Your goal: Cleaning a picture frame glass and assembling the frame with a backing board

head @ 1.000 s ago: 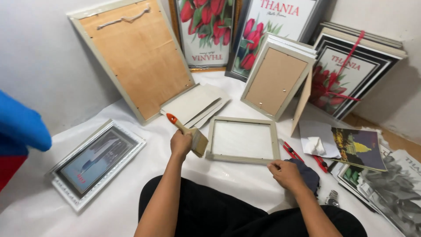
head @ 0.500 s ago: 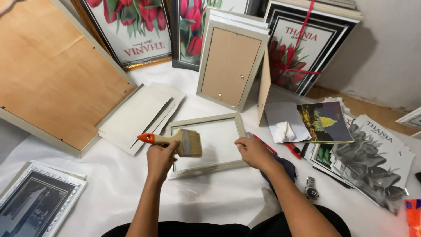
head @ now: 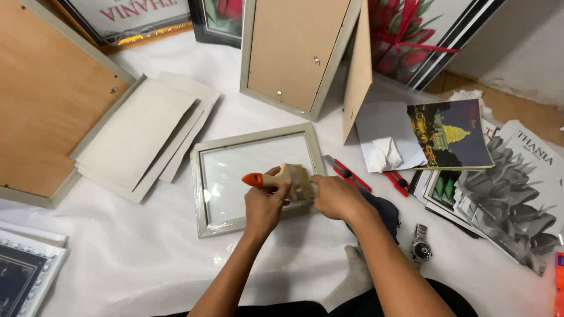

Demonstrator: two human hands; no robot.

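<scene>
Now the left hand (head: 265, 205), which a moment ago held the brush (head: 288, 181) off the frame's left edge, grips it over the small frame (head: 258, 176) lying mid-sheet. The right hand (head: 336, 196) has come across to pinch the bristles, so brushing is paused.

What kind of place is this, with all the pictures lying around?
Probably a small picture-framing workspace on the floor: empty frames lean against the wall, printed pictures lie stacked, and the left hand holds a brush over a glass frame.
</scene>
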